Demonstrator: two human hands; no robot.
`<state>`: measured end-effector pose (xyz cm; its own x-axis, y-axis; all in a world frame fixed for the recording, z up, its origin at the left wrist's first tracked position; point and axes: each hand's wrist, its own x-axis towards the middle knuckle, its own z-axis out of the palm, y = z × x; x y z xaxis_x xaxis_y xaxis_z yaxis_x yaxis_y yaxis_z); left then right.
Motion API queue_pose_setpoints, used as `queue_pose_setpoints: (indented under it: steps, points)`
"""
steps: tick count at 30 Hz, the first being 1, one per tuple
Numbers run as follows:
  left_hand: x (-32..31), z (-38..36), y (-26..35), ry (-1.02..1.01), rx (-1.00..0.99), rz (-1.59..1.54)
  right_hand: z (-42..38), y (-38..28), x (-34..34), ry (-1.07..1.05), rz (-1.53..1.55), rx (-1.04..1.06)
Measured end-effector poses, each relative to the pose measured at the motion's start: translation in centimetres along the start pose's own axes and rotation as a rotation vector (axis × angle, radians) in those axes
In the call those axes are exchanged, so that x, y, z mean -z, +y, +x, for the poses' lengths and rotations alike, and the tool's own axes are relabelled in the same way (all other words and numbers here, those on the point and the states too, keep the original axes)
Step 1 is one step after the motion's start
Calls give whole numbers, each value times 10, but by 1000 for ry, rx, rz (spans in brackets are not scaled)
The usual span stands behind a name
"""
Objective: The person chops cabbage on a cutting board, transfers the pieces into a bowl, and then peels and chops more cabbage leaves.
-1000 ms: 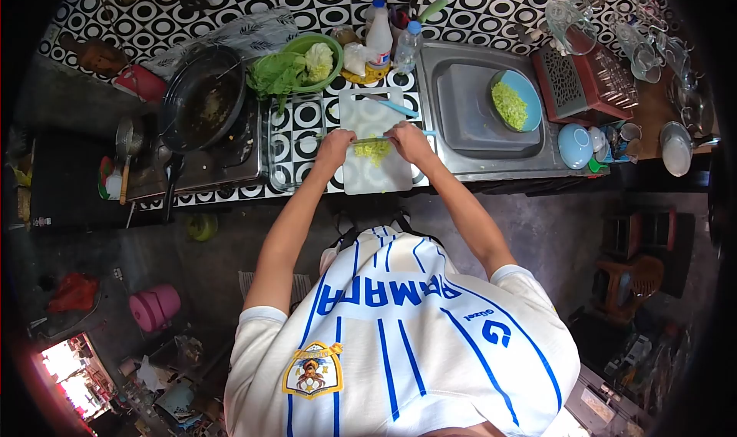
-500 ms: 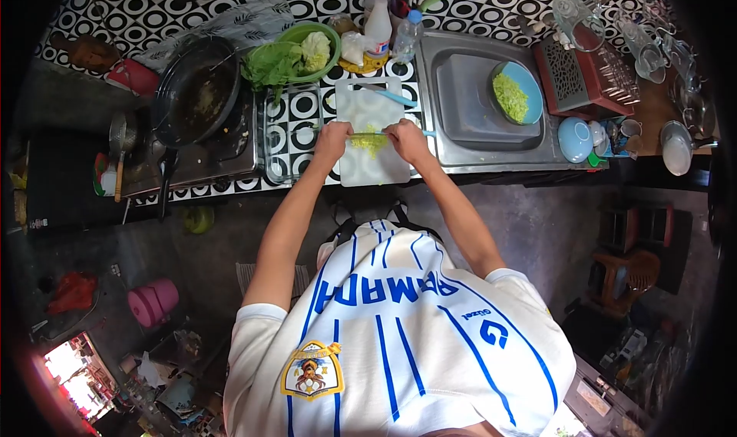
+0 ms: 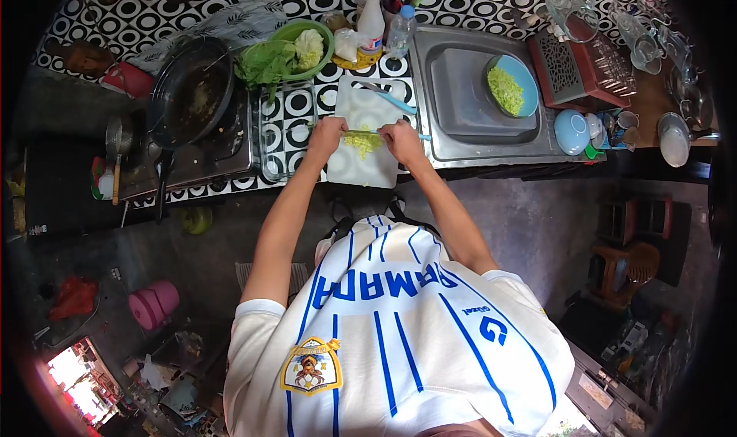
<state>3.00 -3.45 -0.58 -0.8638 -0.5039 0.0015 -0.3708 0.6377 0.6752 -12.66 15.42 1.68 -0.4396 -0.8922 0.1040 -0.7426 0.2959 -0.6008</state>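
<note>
A knife (image 3: 364,132) lies crosswise over the white cutting board (image 3: 367,170), held at both ends. My left hand (image 3: 328,136) is closed around its far-left blade end. My right hand (image 3: 401,142) grips it on the right, where a light-blue handle end sticks out past the fingers. Finely chopped pale-green leaves, which look like cabbage, (image 3: 362,144) are scattered under and in front of the blade. Farther up the board rests a second knife (image 3: 394,100) with a blue handle, touched by neither hand.
A green basket (image 3: 328,59) of leafy greens and a cabbage piece stands behind left, beside bottles (image 3: 371,26). A black wok (image 3: 192,91) sits on the stove. In the sink (image 3: 461,151), right, a blue bowl (image 3: 530,91) holds chopped greens. A glass tray (image 3: 269,168) lies left.
The near end of the board has shifted slightly left, so it lies at a small angle. Both hands and the knife have moved a little left with it, and the chopped greens look more spread.
</note>
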Motion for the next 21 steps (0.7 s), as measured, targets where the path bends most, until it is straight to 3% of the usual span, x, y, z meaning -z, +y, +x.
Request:
queue_pose_setpoints:
  steps: [3,6,10,16,21]
  points:
    - [-1,-3,8,-100,52,44,1,14,-6,-6,-8,-32]
    - [-4,-23,1,28,-175,-8,8,23,-1,-51,-27,-42]
    - [-7,-35,-1,-151,-73,-80,11,22,10,-67,-19,-8]
    - [-10,-27,-7,-107,-42,-36,13,15,16,-33,-11,68]
    - [-17,-32,3,-68,93,-91,13,2,26,-13,-63,102]
